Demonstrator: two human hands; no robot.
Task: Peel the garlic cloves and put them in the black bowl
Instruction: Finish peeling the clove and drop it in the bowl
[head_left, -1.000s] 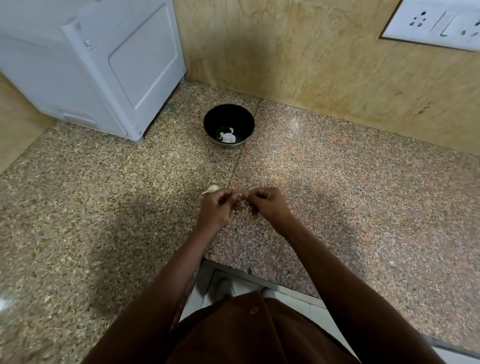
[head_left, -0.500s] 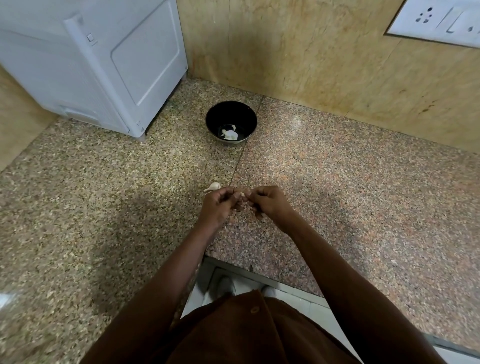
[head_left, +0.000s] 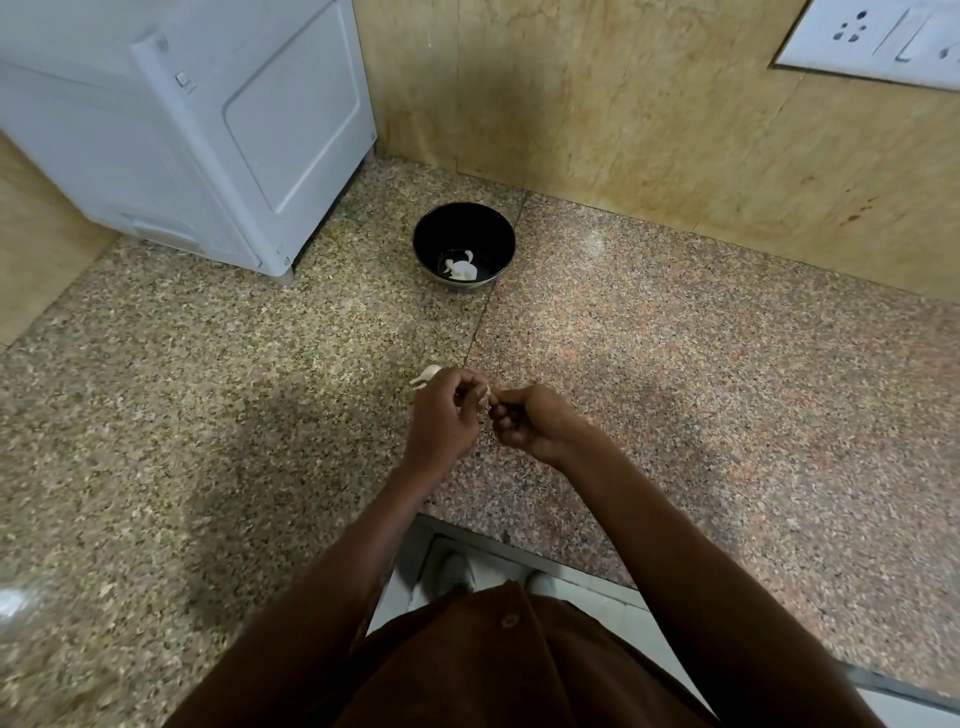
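In the upper left of the frame a white appliance (head_left: 208, 124) stands on the speckled granite counter (head_left: 182, 405), its corner foot set down close to the counter's seam. Right of it, just above the centre of the frame, the black bowl (head_left: 464, 223) sits on the counter near the foot of the tan wall (head_left: 597, 98); pale peeled garlic (head_left: 460, 269) lies in its bottom, toward the near side.

Below the bowl, and well apart from it, a loose garlic clove (head_left: 427, 375) lies on the counter, showing just past the upper left edge of the left hand (head_left: 441, 421). That hand is curled, its fingers bent inward toward its thumb, and it meets the right hand (head_left: 535, 423) at the fingertips near the middle of the frame. Between the two sets of fingertips a small pale bit, the pinched clove (head_left: 487, 391), peeks out; both hands appear to nip it, though most of it is hidden by the fingers. The right hand's other fingers are curled under into the palm.

Both forearms run down toward the bottom of the frame, where a brown garment (head_left: 493, 665) fills the lower centre. In the upper right corner a white switch plate (head_left: 878, 41) is set into the wall.
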